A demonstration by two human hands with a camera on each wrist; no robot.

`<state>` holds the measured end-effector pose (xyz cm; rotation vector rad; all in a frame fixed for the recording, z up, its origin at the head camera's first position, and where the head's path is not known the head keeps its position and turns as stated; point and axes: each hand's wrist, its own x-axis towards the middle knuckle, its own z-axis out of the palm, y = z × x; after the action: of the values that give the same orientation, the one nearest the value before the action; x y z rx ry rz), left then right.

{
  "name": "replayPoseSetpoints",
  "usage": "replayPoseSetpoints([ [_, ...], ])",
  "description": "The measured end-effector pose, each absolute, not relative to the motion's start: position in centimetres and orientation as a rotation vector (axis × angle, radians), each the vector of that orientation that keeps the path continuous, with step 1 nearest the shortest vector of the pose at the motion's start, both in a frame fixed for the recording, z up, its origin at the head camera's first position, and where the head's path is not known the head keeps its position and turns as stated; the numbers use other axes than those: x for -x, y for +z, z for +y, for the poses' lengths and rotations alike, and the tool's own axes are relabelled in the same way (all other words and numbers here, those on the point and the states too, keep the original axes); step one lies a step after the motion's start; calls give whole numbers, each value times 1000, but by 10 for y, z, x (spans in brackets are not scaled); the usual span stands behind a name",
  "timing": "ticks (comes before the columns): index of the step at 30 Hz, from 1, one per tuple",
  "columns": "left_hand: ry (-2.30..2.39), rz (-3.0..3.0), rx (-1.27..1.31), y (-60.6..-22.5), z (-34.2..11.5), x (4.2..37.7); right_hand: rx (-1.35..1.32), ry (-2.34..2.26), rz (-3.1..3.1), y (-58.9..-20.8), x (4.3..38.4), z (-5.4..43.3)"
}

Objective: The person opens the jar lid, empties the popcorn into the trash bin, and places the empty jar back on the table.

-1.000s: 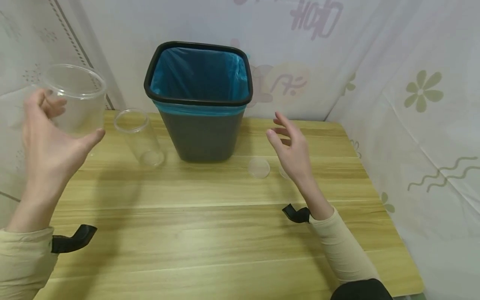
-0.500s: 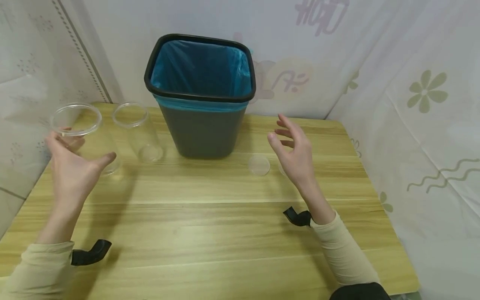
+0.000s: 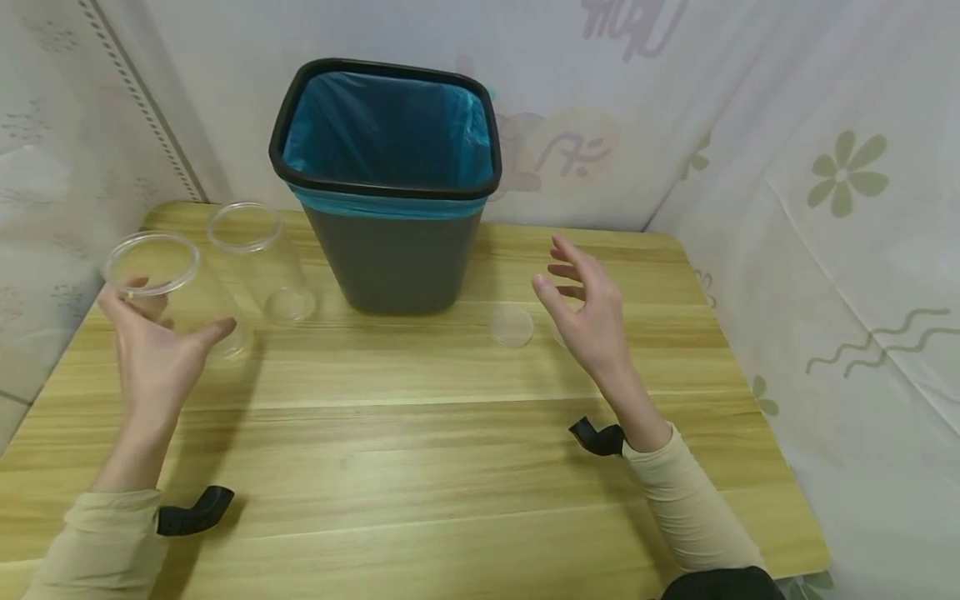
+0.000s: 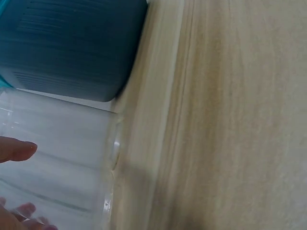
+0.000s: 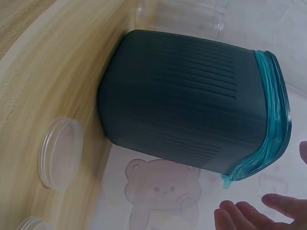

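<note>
On the left of the table my left hand (image 3: 153, 354) holds a clear plastic jar (image 3: 197, 304) around its side, thumb on the near right and fingers behind. The jar is open-topped and upright, its base close over or on the table. In the left wrist view the thumb (image 4: 19, 149) lies along the jar's see-through wall. A second clear jar (image 3: 264, 271) stands just behind it, to the right. My right hand (image 3: 590, 325) hovers over the right of the table, fingers loosely bent, holding nothing. Below it are clear round lids (image 3: 512, 325), one partly hidden by the hand.
A dark grey bin (image 3: 386, 262) with a blue liner (image 3: 382, 133) stands at the back, beside the second jar. The wooden table (image 3: 360, 467) meets printed white cloth (image 3: 847, 275) behind and at the sides.
My left hand has brought the jar down and to the right, from up by the left cloth to beside the other jar. The right hand stays nearly still.
</note>
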<state>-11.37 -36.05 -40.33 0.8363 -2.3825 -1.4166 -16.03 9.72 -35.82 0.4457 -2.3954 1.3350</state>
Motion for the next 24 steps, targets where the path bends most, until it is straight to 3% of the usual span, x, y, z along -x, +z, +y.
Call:
replayPoseSetpoints([
  [24, -1418, -2355, -766, -416, -358, 111, -438, 1322, -2446, -369, 157, 102],
])
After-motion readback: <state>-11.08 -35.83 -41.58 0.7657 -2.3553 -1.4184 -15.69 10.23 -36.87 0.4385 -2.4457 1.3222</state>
